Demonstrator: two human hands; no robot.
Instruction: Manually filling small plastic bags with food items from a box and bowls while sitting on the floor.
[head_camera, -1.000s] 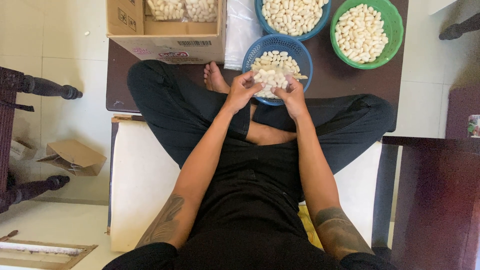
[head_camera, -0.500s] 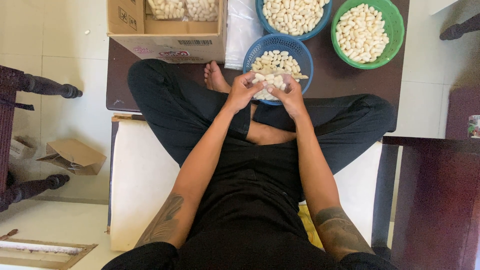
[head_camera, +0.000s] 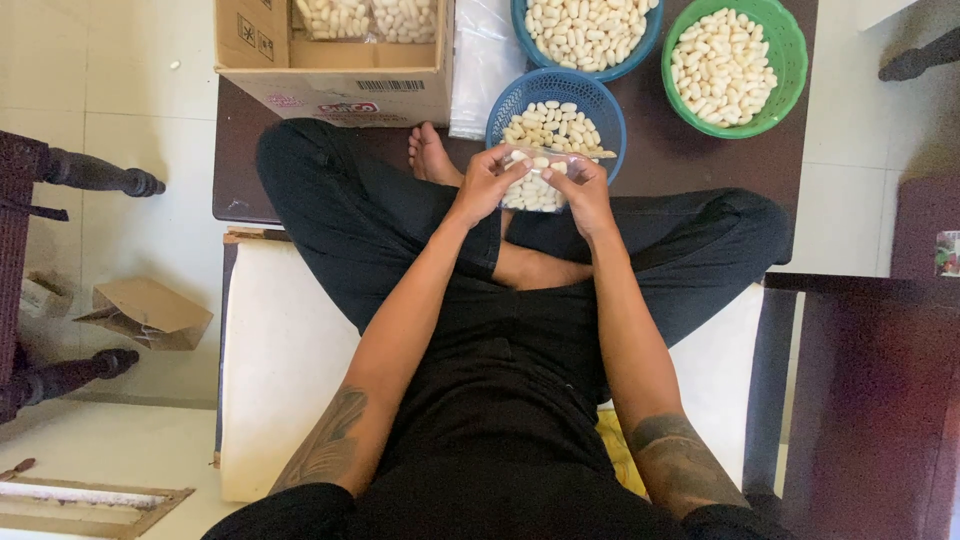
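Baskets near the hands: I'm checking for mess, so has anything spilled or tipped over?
Nothing stands out. The three baskets, blue, blue and green, sit upright, their white pieces inside. Both hands, left and right, hold a clear bag.

The top edge cuts off the cardboard box (head_camera: 335, 75), the far blue basket (head_camera: 640, 55) and part of the green basket's (head_camera: 785, 60) rim. The clear bag (head_camera: 535, 190) of pale pieces is partly hidden behind the left hand (head_camera: 487, 183) and right hand (head_camera: 580, 190), so its mouth and closure can't be told. Individual pieces are too small to identify. Shoulders and upper arms are cut off at the bottom edge. A dark wood furniture leg (head_camera: 90, 172) runs off the left edge.
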